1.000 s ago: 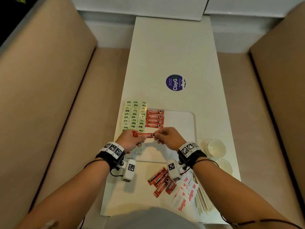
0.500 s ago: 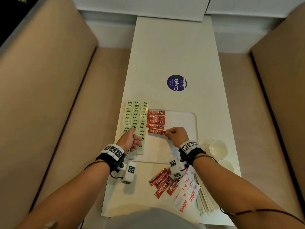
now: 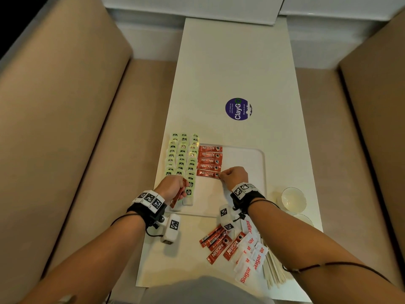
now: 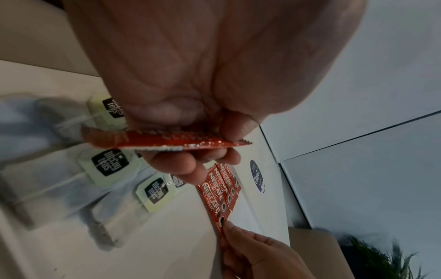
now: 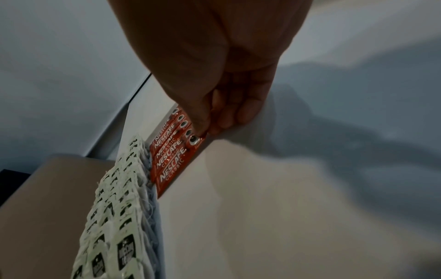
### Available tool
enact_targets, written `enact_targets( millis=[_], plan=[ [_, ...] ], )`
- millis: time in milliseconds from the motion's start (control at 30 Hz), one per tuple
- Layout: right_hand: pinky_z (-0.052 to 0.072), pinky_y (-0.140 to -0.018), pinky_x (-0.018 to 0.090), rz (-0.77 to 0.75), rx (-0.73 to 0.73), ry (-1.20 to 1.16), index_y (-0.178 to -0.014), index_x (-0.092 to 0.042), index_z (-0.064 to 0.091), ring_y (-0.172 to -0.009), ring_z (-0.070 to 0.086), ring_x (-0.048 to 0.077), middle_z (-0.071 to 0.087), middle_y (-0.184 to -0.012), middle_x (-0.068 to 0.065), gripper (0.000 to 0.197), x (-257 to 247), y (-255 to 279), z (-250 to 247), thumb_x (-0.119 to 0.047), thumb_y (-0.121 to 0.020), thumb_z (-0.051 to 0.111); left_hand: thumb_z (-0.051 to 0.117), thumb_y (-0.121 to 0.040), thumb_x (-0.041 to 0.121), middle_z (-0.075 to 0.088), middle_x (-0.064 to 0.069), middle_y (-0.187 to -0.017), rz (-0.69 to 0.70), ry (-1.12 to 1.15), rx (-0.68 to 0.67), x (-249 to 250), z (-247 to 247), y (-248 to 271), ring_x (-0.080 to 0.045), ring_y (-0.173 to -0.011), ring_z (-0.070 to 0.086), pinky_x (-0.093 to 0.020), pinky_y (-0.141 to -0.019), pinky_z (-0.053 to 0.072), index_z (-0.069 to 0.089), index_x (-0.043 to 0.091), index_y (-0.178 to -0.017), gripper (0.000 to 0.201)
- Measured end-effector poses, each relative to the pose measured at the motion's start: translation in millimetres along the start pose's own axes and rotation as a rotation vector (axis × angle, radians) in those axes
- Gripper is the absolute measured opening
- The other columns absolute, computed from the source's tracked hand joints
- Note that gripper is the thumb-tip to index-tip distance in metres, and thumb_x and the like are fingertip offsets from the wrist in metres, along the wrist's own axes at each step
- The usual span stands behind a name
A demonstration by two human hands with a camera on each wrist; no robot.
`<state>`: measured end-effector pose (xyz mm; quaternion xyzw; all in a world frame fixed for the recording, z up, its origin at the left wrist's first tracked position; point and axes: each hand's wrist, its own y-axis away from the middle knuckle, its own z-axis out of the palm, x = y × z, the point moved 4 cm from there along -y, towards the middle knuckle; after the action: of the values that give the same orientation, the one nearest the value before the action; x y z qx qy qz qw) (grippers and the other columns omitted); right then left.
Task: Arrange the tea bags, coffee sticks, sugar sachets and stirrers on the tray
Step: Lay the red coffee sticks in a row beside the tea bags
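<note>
A white tray lies on the table. Rows of green tea bags fill its left part, with several red coffee sticks stacked in a column beside them. My right hand pinches the right end of the nearest coffee stick, which lies flat on the tray; the pinch shows in the right wrist view. My left hand hovers over the near tea bags and grips another coffee stick. More coffee sticks, sugar sachets and wooden stirrers lie in front of the tray.
Two small white bowls stand right of the tray near the table's edge. A round purple sticker is on the table beyond the tray. Beige bench seats flank the narrow table on both sides.
The coffee stick both hands held has gone down onto the tray as the nearest of the column, my right hand still at its end. My left hand drew back holding a second stick.
</note>
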<state>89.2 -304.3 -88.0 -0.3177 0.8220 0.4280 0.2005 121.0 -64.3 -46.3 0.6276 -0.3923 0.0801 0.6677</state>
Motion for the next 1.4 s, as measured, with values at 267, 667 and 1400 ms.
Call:
enact_targets(
  millis=[267,667,1400],
  plan=[
    [0.042,-0.054,0.019,0.018,-0.007,0.013,-0.08,-0.012,0.079,-0.065,0.061,0.01,0.067,-0.069,-0.003,0.014,-3.2,-1.6,0.9,-0.023,-0.088,0.076,0.052,-0.094,0.005,0.065,-0.009,-0.075,0.113,-0.246,-0.074,1.8,-0.5,2.5,-0.019,-0.066,0.058,-0.029,-0.065,0.047,0.071,0.008,-0.095,0.019],
    [0.048,-0.061,0.022,0.037,-0.018,0.061,-0.086,-0.01,0.08,-0.063,0.06,0.007,0.071,-0.076,0.001,0.015,-9.4,-3.6,-1.1,-0.025,-0.086,0.079,0.061,-0.096,0.005,0.073,-0.02,-0.089,0.206,-0.303,-0.109,-1.5,-1.7,1.2,-0.023,-0.077,0.059,-0.033,-0.066,0.046,0.07,0.033,-0.097,0.03],
    [0.057,-0.065,0.025,-0.372,-0.376,-0.169,-0.089,-0.017,0.074,-0.066,0.065,0.009,0.071,-0.073,-0.001,0.008,-37.4,61.4,5.8,-0.017,-0.095,0.07,0.074,-0.087,0.004,0.075,-0.02,-0.092,0.27,-0.157,-0.144,6.7,11.7,4.3,-0.015,-0.076,0.071,-0.03,-0.08,0.055,0.069,0.016,-0.107,0.023]
  ],
)
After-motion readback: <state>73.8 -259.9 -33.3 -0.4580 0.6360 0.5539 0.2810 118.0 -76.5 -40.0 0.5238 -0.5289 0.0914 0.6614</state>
